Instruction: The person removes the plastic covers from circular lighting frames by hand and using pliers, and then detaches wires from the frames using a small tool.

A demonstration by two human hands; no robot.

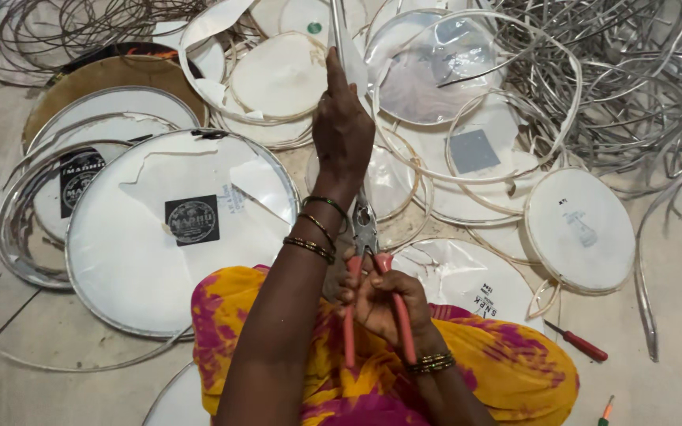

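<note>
My left hand (342, 126) is raised and grips a thin metal strip (338, 31) with a torn piece of white film hanging from it. My right hand (379, 304) sits lower, closed around the pink handles of a pair of pliers (366, 237), whose steel jaws point up toward the strip near my left wrist. Bangles circle both wrists. A yellow and magenta garment (507, 363) covers my lap below the hands.
A large white drum head (136, 237) with a black label lies at left among other round heads and hoops. A smaller white head (582, 229) rests at right. Tangled metal rings (633, 71) pile up top right. A red-handled screwdriver (578, 342) lies on the floor.
</note>
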